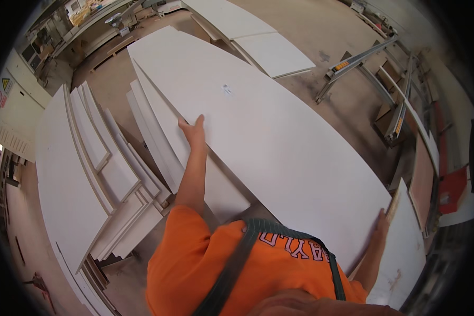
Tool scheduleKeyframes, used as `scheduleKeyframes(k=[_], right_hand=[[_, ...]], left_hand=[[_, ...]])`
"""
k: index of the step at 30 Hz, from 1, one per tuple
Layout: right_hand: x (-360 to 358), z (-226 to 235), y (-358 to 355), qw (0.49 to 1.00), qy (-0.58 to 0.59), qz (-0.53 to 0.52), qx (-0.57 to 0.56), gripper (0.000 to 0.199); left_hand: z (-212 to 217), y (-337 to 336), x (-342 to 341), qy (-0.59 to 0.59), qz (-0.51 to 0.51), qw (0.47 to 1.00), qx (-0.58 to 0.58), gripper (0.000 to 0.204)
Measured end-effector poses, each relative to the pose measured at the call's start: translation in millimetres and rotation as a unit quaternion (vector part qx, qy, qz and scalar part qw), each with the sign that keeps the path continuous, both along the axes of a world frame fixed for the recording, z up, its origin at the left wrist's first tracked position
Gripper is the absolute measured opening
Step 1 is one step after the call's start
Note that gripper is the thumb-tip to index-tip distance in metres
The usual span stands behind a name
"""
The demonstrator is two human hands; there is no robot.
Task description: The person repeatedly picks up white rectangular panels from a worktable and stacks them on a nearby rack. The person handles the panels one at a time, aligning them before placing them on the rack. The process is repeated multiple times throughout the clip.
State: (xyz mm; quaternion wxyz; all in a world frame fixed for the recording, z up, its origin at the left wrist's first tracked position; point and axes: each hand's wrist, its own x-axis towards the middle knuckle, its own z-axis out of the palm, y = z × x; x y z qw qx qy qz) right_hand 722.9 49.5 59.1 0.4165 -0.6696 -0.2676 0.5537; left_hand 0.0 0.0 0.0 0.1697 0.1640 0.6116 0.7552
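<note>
A large white panel (279, 126) stretches in front of me from the far left to the near right. At its left long edge, my left hand (194, 130) grips it, the thumb on the upper face and the other fingers at the edge. My right hand (382, 224) holds the panel's near right end; its fingers are partly hidden. Beneath the panel's left edge, another white board (221, 197) shows, with a gap between the two.
On the left stand stacks of white boards (71, 174) beside a cabinet (18, 105). More white panels (271, 50) lie at the far side. A metal roller frame (361, 58) stands at the right. Near my right arm leans a white board (403, 253) with a rough edge.
</note>
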Motion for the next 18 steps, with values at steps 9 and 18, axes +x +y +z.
scheduleKeyframes(k=[9, 18], right_hand=[[-195.5, -112.5, 31.3, 0.997, -0.054, -0.04, -0.041, 0.06], [-315.2, -113.2, 4.2, 0.96, -0.202, 0.155, -0.12, 0.06]], left_hand=[[12.6, -62.8, 105.0, 0.354, -0.12, 0.838, -0.398, 0.081], [-68.9, -59.2, 5.9, 0.483, -0.053, 0.756, -0.438, 0.069]])
